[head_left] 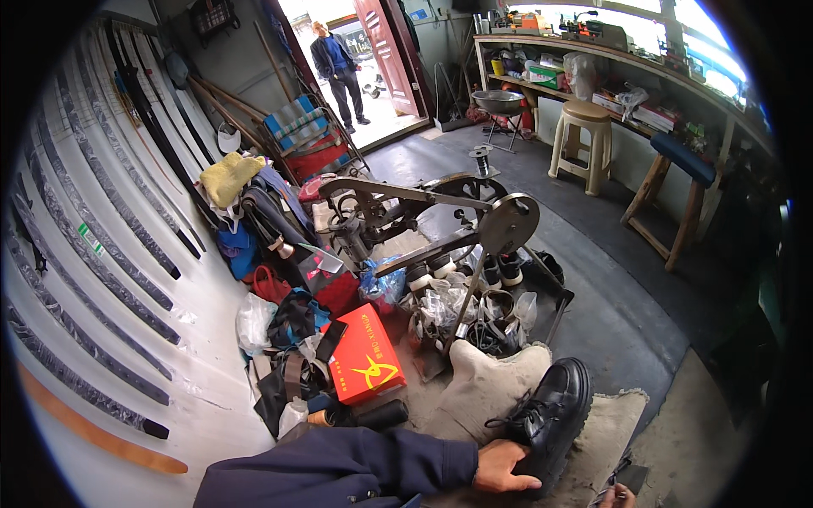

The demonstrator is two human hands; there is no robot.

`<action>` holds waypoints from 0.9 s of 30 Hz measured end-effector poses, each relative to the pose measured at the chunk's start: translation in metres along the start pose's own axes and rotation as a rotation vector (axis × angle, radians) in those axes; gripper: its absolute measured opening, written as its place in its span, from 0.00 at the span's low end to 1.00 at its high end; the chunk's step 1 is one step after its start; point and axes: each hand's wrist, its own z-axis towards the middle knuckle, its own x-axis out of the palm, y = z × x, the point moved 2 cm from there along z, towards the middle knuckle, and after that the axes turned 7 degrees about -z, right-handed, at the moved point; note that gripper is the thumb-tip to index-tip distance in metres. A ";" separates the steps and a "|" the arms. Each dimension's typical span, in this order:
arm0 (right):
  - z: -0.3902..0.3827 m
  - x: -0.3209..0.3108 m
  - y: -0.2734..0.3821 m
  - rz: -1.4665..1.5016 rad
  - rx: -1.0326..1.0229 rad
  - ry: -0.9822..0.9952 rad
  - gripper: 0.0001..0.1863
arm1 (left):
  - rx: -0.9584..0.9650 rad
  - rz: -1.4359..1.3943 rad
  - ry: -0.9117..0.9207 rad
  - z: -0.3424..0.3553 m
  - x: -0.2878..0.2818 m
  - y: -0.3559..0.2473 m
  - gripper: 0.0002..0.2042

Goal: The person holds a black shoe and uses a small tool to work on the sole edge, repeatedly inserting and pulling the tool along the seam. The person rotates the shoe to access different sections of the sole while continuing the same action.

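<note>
A black lace-up shoe (561, 406) with a thick sole lies tilted over a beige cloth (487, 385) at the lower right. My left hand (505, 467), in a dark blue sleeve, grips the shoe near its heel end; the thumb shows and the other fingers are partly hidden behind the shoe. Low at the picture's edge, only part of my right hand (622, 498) can be seen. Its fingers close on a thin dark metal tool (621, 471), whose kind I cannot make out. The tool points up, a little right of the shoe and apart from it.
Ahead stands an iron shoe-repair sewing machine (440, 199) with a round wheel. Plastic bags and shoes lie beneath it. A red shoebox (362, 356) bears a dark phone (331, 340). Farther off are a plastic stool (584, 144), a wooden stool (669, 199) and a person (337, 68) in the doorway.
</note>
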 end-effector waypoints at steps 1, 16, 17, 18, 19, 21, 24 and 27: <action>-0.004 0.012 0.022 -0.104 -0.241 0.033 0.11 | 0.032 0.010 -0.017 -0.001 0.000 0.000 0.34; -0.009 0.050 0.098 -0.213 -0.347 0.433 0.11 | 0.046 -0.018 -0.090 -0.002 -0.014 -0.018 0.23; -0.008 0.051 0.096 -0.205 -0.345 0.425 0.10 | 0.070 -0.001 -0.090 -0.001 -0.014 -0.019 0.24; -0.008 0.053 0.095 -0.195 -0.346 0.413 0.10 | -0.048 0.043 -0.037 0.001 -0.014 -0.016 0.23; -0.007 0.053 0.093 -0.185 -0.348 0.399 0.10 | -0.014 0.007 -0.069 0.003 -0.014 -0.016 0.22; -0.005 0.056 0.091 -0.182 -0.348 0.396 0.10 | 0.032 -0.052 -0.111 0.005 -0.013 -0.014 0.22; -0.003 0.060 0.089 -0.124 -0.348 0.397 0.10 | 0.030 -0.076 -0.116 0.003 -0.011 -0.008 0.23; -0.002 0.063 0.087 -0.059 -0.313 0.386 0.10 | -0.053 -0.057 -0.110 -0.001 -0.011 -0.005 0.24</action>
